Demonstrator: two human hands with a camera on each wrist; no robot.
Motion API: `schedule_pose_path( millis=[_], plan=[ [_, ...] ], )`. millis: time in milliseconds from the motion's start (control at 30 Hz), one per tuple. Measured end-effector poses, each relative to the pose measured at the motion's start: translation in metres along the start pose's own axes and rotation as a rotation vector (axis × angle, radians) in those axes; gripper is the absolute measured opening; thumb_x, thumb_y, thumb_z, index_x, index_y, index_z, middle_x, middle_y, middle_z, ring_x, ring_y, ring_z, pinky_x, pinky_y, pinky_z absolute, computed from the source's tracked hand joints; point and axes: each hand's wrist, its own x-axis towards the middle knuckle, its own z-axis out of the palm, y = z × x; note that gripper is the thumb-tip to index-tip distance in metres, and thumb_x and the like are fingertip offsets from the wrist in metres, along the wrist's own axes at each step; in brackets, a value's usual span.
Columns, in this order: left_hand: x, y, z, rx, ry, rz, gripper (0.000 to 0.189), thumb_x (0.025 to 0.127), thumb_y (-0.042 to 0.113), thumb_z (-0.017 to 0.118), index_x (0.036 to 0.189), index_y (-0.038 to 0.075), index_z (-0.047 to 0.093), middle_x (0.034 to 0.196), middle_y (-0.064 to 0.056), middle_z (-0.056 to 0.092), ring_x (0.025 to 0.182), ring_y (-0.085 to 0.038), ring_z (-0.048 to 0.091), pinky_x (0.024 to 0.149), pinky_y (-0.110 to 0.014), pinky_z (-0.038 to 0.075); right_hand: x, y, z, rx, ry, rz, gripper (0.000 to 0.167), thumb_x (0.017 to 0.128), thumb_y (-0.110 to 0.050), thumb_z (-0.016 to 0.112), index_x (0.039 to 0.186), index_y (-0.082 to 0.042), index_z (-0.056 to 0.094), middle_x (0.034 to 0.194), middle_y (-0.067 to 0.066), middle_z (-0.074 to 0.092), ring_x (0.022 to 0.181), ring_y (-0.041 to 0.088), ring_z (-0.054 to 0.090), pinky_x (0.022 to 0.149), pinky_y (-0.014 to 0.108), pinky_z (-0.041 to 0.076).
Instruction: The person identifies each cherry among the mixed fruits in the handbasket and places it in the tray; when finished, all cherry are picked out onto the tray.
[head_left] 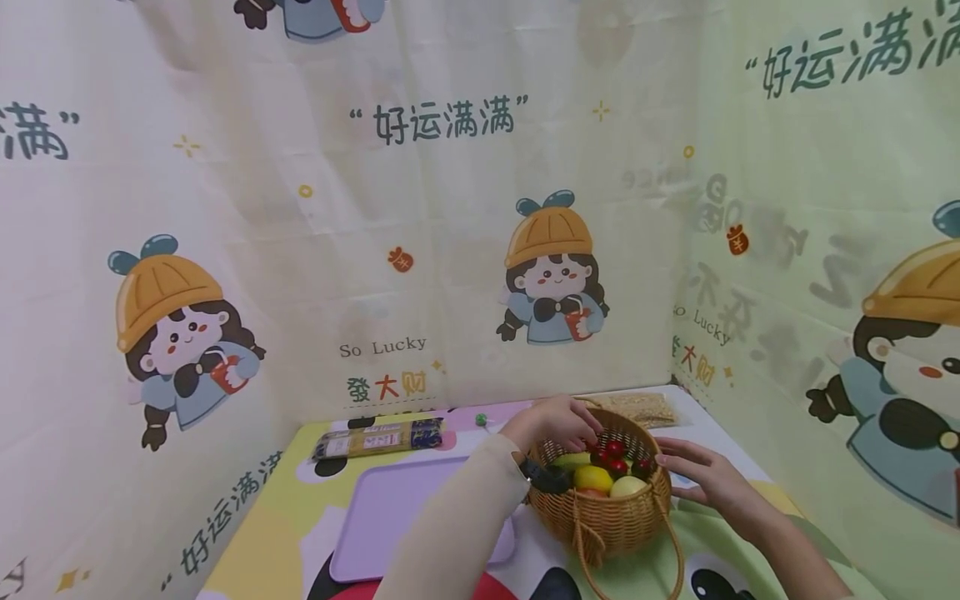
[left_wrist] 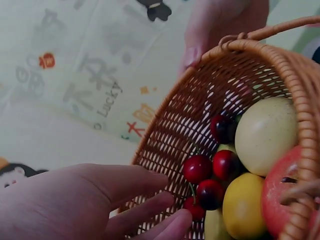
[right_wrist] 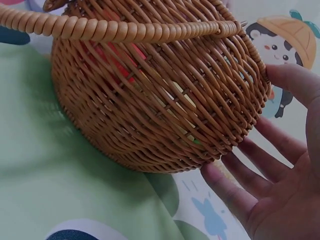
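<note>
Hanging over the back left rim of the round brown wicker basket (head_left: 618, 527), your left hand (head_left: 561, 423) has its visible fingers loosely extended, with narrow gaps between them. Just beyond their tips, inside the basket, lies the cluster of glossy dark red round cherries (left_wrist: 197, 168). The lowest fingertip sits right beside the lowest cherry in the left wrist view; whether the two touch, you cannot tell from here.

Your right hand (head_left: 712, 482) is at the basket's right side, its fingers spread and fairly straight along the outer wicker wall. Its thumb is at the rim, and at least one fingertip appears to touch the weave.

Beside the cherries, farther from your left fingers, are a smooth yellow oval lemon (left_wrist: 243, 206), a pale cream round fruit (left_wrist: 265, 135) and a red apple (left_wrist: 285, 182) partly covered by the rim. A long yellow-green fruit (head_left: 572, 460) lies below your left hand.

Left of the basket is a flat lavender rectangular tray (head_left: 367, 521), partly covered by your beige sleeve (head_left: 457, 521). Behind it lies a long clear packet with a dark blue end (head_left: 382, 438).
</note>
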Motion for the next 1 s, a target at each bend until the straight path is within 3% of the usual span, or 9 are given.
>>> schedule_pose_path(
  millis=[133, 367, 700, 867, 1000],
  plan=[
    [0.006, -0.002, 0.001, -0.027, -0.017, -0.006, 0.030, 0.106, 0.009, 0.071, 0.133, -0.004, 0.077, 0.120, -0.012, 0.080, 0.118, -0.040, 0.077, 0.109, -0.053, 0.062, 0.001, -0.001, 0.002, -0.005, -0.003, 0.002, 0.073, 0.115, -0.038, 0.061, 0.170, 0.003, 0.036, 0.174, 0.030, 0.039, 0.145, 0.035, 0.063, 0.109, 0.053, 0.062],
    [0.026, -0.004, 0.022, -0.019, 0.037, -0.003, 0.025, 0.102, 0.008, 0.076, 0.125, 0.001, 0.083, 0.109, 0.001, 0.080, 0.096, -0.022, 0.077, 0.099, -0.038, 0.067, 0.004, 0.003, -0.001, -0.010, 0.003, 0.008, 0.070, 0.115, -0.038, 0.060, 0.170, 0.001, 0.038, 0.174, 0.028, 0.041, 0.141, 0.026, 0.065, 0.108, 0.051, 0.063],
    [0.037, 0.000, 0.046, -0.024, 0.163, -0.035, 0.015, 0.096, 0.012, 0.085, 0.110, 0.005, 0.088, 0.093, -0.001, 0.082, 0.093, -0.029, 0.083, 0.092, -0.043, 0.068, 0.009, 0.004, -0.005, -0.016, -0.022, 0.010, 0.070, 0.116, -0.037, 0.058, 0.170, 0.001, 0.036, 0.172, 0.026, 0.044, 0.126, 0.004, 0.068, 0.105, 0.045, 0.064],
    [0.041, 0.002, 0.054, -0.015, 0.142, -0.050, 0.012, 0.097, 0.013, 0.086, 0.107, 0.007, 0.089, 0.092, -0.002, 0.083, 0.091, -0.027, 0.083, 0.089, -0.041, 0.069, 0.009, 0.006, -0.006, -0.024, -0.037, 0.009, 0.068, 0.117, -0.038, 0.055, 0.171, -0.001, 0.036, 0.167, 0.013, 0.053, 0.120, -0.008, 0.065, 0.102, 0.037, 0.064],
    [0.041, 0.001, 0.061, 0.085, 0.135, -0.035, 0.016, 0.099, 0.020, 0.084, 0.112, 0.012, 0.089, 0.094, 0.002, 0.083, 0.085, -0.015, 0.076, 0.082, -0.029, 0.064, 0.010, 0.006, -0.003, -0.022, -0.052, 0.004, 0.068, 0.117, -0.040, 0.055, 0.171, -0.003, 0.036, 0.162, 0.002, 0.057, 0.120, -0.011, 0.063, 0.103, 0.035, 0.063]
  ],
)
